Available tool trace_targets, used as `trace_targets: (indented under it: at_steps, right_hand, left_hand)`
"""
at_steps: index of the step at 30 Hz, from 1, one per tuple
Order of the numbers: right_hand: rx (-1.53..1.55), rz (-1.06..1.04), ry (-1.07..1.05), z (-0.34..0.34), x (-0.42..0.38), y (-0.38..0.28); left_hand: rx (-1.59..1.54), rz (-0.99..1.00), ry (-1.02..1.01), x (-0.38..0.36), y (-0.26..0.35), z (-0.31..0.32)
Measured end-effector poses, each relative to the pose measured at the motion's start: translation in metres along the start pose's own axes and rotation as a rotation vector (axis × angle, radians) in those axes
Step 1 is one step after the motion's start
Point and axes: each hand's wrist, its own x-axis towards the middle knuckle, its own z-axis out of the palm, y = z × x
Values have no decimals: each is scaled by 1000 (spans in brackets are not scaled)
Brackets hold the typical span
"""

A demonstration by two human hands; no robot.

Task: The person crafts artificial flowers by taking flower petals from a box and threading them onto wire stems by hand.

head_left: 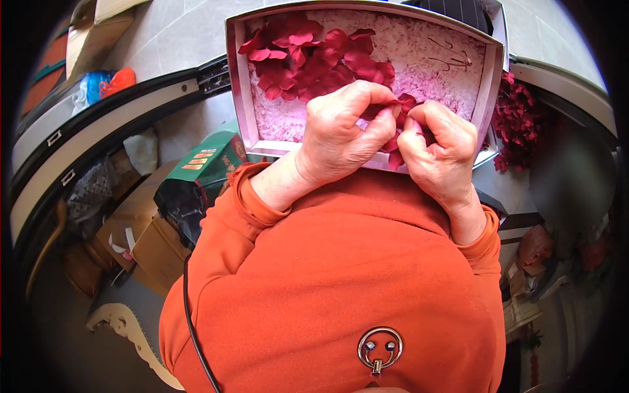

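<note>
Over the near edge of a shallow white box (267,145), both hands work close together on a dark red petal piece (407,103). My left hand (344,128) pinches its left side between thumb and forefinger. On the other side, my right hand (440,141) is closed with its fingertips on the same piece; part of it is hidden by the fingers. Inside the box, a heap of red fabric petals (314,59) lies at the left and middle on pinkish crumbs. Several thin brown stems (452,59) rest at the box's upper right.
A bunch of small red flowers (517,121) hangs right of the box. Dark striped fabric (458,14) lies behind it. At the left are a green box (203,160), a cardboard carton (147,236) and blue and orange bags (98,86). A dark cable (189,314) crosses the orange top.
</note>
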Motion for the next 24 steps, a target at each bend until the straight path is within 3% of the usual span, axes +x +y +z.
trace_targets:
  at_steps: [11,16,20,22,24]
  right_hand:
    - [-38,-56,20,4,-2,-3]
    - [-21,-47,30,5,-2,-2]
    - [8,-41,30,6,-3,-2]
    - [2,-33,29,4,-1,-3]
    - [-3,-24,28,4,-1,-3]
  left_hand:
    - [-42,-98,-13,-6,0,6]
    - [-257,-277,-52,-7,0,6]
    - [-321,-312,-88,-7,0,3]
    - [-647,-513,-102,-4,4,1]
    - [-670,-516,-95,-4,3,1]
